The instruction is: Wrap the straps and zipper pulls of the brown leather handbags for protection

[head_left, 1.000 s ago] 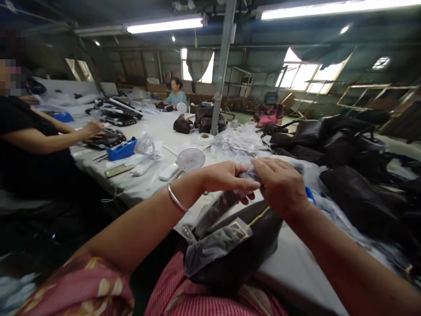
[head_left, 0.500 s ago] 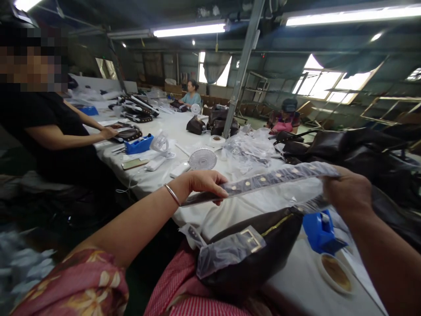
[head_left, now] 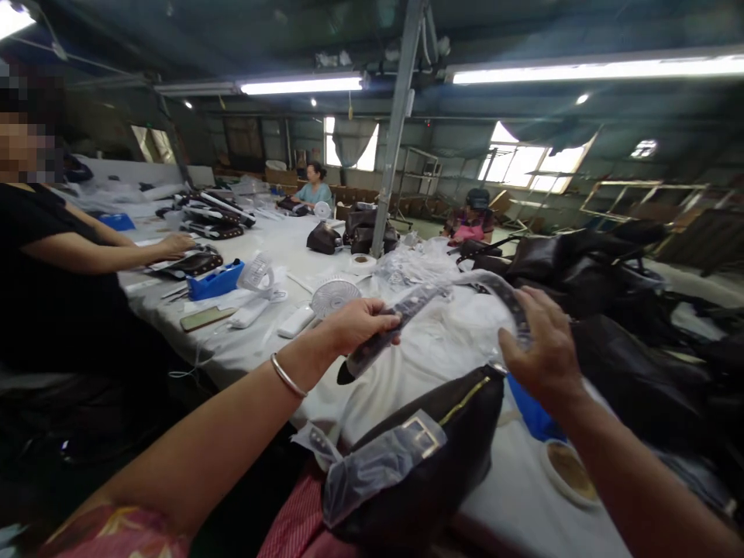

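Dark-brown strap (head_left: 370, 350), plastic-wrapped, in left hand (head_left: 361, 321)

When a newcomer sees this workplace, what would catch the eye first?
Probably the plastic-wrapped dark strap, arching from the left hand to the right hand. Below it lies a dark bag with a yellow zip and a gold-coloured buckle. At right is a heap of dark bags.

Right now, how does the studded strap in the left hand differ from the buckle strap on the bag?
Pose: the studded strap arches from the left hand toward the right hand; the buckle strap lies against the bag.
Fittings: the studded strap shows small studs; the buckle strap, a gold-coloured rectangular buckle.
Shared: both have clear plastic wrapping.
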Tool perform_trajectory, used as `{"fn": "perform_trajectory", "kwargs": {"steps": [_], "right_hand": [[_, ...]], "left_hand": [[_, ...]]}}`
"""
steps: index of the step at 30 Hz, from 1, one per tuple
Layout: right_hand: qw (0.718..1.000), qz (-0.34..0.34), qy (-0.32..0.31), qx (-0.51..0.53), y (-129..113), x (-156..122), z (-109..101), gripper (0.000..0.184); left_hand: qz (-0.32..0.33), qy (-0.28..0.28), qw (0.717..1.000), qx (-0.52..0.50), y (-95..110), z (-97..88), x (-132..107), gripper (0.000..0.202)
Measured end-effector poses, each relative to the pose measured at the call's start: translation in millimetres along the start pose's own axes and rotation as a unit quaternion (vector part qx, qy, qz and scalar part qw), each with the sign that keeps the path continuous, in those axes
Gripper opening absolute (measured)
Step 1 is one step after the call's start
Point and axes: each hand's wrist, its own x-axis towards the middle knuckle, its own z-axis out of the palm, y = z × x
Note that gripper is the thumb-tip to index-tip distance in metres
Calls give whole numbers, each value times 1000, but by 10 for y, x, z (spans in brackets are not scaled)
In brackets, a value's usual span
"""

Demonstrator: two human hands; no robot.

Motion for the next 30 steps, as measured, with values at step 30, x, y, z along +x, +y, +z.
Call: {"fn": "perform_trajectory", "kwargs": {"steps": [30], "right_hand": [[834,446,-141,293,-275,-2489,106,52]], "left_hand": [[-55,95,956,-273,-993,426,-410,20]]}}
